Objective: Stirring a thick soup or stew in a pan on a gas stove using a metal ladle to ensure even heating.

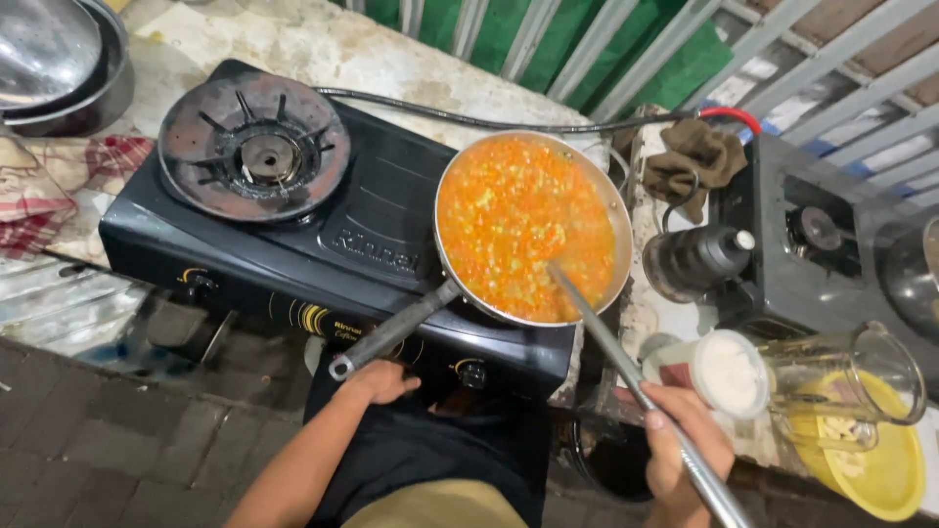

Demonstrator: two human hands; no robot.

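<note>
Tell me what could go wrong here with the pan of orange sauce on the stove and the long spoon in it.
1. The pan is filled close to its rim, so stirring with the spoon held by the right hand might slop sauce onto the stove.
2. The left hand is off the pan handle, just below its end, so the pan may shift.
3. The glass jug and white tub stand close to the right hand; a wide swing might knock them.

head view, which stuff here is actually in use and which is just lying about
In use: frying pan of orange sauce, long metal utensil in right hand, black stove, left hand near pan handle.

Lying about: glass jug, yellow bowl, white container, steel bowls, checked cloth.
</note>
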